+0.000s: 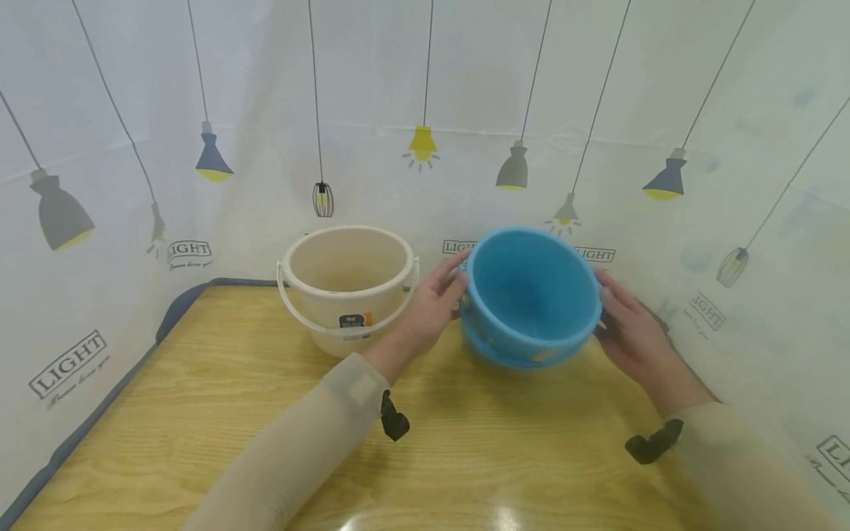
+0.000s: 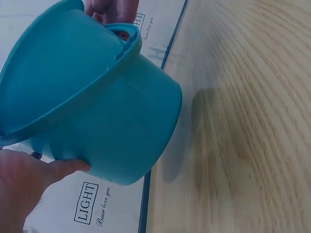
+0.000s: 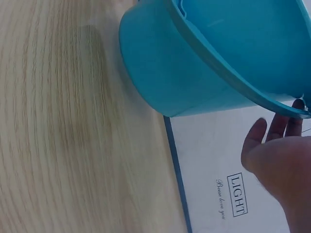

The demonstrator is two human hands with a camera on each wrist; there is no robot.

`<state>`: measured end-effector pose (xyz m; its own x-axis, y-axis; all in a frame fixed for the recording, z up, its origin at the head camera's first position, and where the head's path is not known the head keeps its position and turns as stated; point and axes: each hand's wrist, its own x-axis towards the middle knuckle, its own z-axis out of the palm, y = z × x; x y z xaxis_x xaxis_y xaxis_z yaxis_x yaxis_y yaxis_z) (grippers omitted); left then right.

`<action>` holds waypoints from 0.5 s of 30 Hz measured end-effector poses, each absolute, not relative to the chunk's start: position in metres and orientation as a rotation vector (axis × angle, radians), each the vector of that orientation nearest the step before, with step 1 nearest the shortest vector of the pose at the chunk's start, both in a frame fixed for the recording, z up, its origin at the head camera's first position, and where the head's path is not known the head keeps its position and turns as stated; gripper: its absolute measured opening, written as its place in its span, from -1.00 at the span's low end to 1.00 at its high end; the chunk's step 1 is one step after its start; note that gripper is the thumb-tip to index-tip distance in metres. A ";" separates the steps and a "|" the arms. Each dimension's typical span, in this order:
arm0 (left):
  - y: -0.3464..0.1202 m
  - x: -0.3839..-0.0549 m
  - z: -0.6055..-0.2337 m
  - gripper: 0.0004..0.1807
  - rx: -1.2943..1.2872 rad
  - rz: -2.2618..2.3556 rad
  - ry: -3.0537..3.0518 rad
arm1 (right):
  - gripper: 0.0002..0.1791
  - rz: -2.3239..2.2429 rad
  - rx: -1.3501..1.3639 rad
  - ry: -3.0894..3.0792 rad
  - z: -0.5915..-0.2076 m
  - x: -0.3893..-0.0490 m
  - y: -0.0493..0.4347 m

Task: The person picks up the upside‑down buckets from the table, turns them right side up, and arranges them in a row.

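Both hands hold a blue plastic bucket (image 1: 531, 254) from opposite sides. It tilts with its mouth toward me, and a bail lies low along its front. In the left wrist view, the bucket's wall (image 2: 121, 121) stands apart from its shadow on the tabletop, so it is off the table. My left hand (image 1: 434, 302) grips the left side near the rim, thumb against the outer wall. On the opposite side, my right hand (image 1: 634, 335) has its fingertips hooked under the rim, as the right wrist view shows. A cream bucket (image 1: 325, 313) stands upright left of my left hand.
The cream bucket has a white bail (image 1: 302, 317) hanging in front and a dark label (image 1: 352, 321). Beneath is a wood-grain table (image 1: 199, 413). A white sheet (image 1: 372, 74) printed with lamps surrounds it at the back and sides, with a dark blue edge strip (image 1: 175, 313).
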<state>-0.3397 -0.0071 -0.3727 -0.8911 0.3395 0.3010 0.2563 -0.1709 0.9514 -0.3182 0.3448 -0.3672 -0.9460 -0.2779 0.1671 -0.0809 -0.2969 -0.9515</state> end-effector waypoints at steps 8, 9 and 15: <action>-0.004 -0.347 -0.378 -0.47 0.607 2.328 1.897 | -0.53 -2.394 -0.772 1.571 -0.362 -0.336 0.337; -0.004 -0.348 -0.379 -0.48 0.584 2.327 1.908 | -0.54 -2.394 -0.751 1.565 -0.361 -0.337 0.336; 0.001 -0.356 -0.377 -0.50 0.457 2.289 1.942 | -0.46 -2.327 -0.613 1.583 -0.361 -0.335 0.339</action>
